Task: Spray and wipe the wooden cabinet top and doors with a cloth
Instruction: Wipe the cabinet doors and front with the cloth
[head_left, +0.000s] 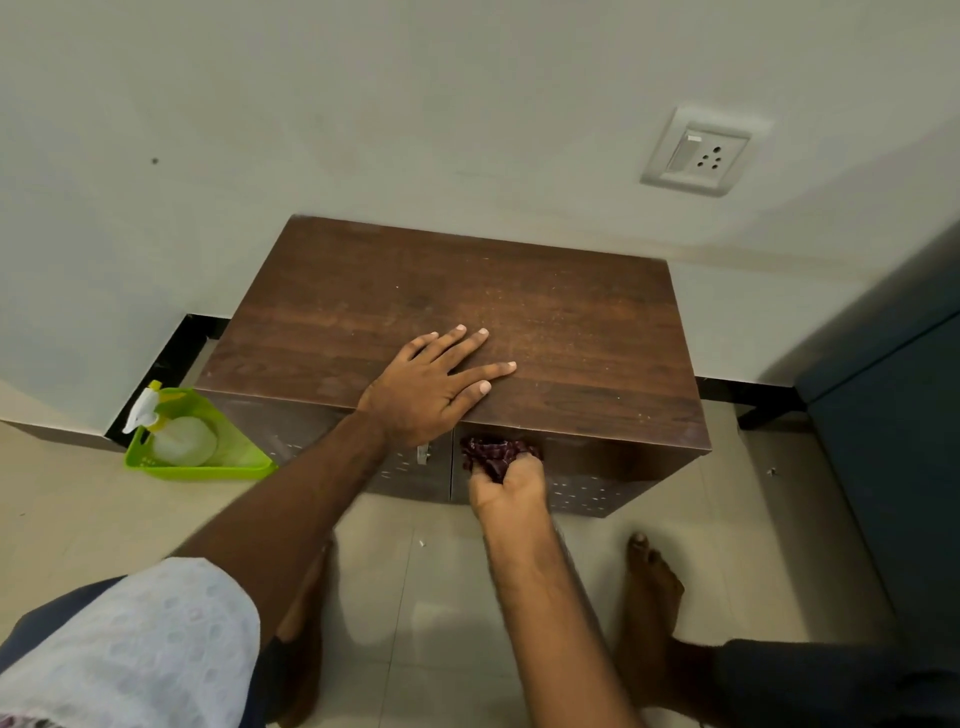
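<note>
Head camera is looking down on a pale wall (363, 104) and a tiled floor (78, 519), with a low wooden cabinet (597, 332) standing against the wall between them. Fine pale specks are showing across the cabinet's dark brown top, thickest toward the right half. A dark blue piece of furniture (893, 415) is filling the right edge of the view, just beside the cabinet. The person's two bare feet are resting on the tiles in front of the doors (597, 483), and a white patterned sleeve (140, 649) is covering the left upper arm. The left hand (431, 384) is lying flat and fully open on the front part of the cabinet top, fingers spread, gripping nothing. The right hand (511, 486) is curled closed around a bunched dark red cloth (493, 452), pressing it against the upper edge of the right door, just under the lip of the top. A green plastic basket (208, 467) is sitting on the floor touching the cabinet's left side, and a clear spray bottle (176, 434) with a white and yellow trigger is lying inside it. A white wall socket (698, 153) is sitting above the cabinet's right end.
</note>
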